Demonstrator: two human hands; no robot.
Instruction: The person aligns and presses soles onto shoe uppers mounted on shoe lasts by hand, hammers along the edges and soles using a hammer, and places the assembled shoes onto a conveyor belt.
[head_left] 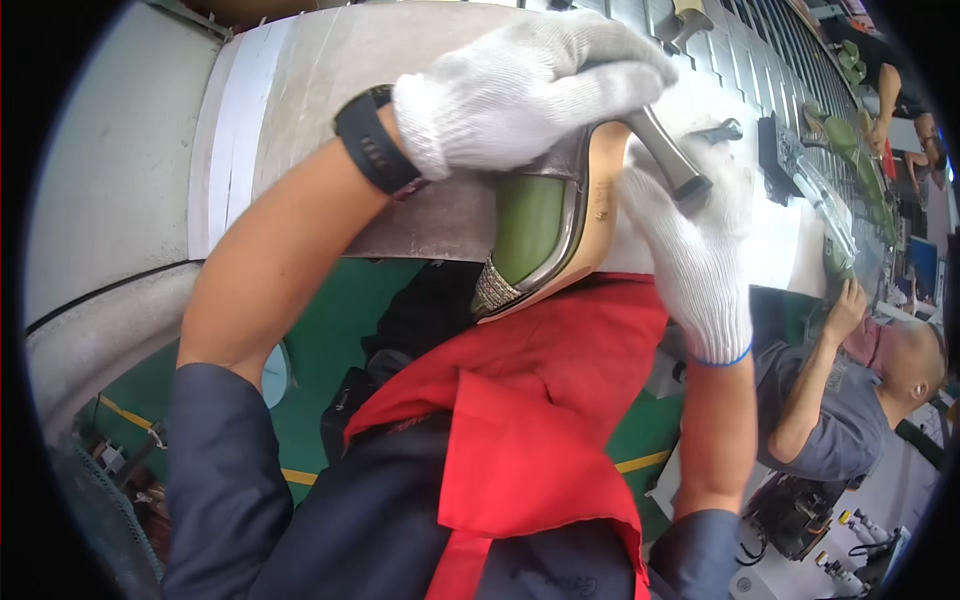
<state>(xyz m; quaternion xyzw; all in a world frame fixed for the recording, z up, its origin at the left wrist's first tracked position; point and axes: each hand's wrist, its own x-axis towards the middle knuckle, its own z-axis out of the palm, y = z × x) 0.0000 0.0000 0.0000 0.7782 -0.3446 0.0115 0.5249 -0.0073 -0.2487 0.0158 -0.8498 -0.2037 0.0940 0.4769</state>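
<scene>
A high-heeled shoe (575, 240) with a tan sole, a dark metallic back, a rhinestone toe strap and a green last inside lies tilted on its side at the bench's near edge. Its slim silver-grey heel (668, 150) points right. My left hand (530, 90), in a white knitted glove, is closed over the back of the shoe where the heel begins. Beside the heel is my right hand (690, 230), gloved too, its thumb apart from the fingers near the sole. Those fingers are partly blurred; the heel's tip lies in front of them.
A conveyor of metal slats (770, 60) runs along the far right, with another heeled shoe (688, 22) and green lasts (870, 180) on it. A clear plastic bag (825, 210) lies nearby. At right, a co-worker (840, 400) reaches toward the line. A pale padded machine part (110, 150) stands left.
</scene>
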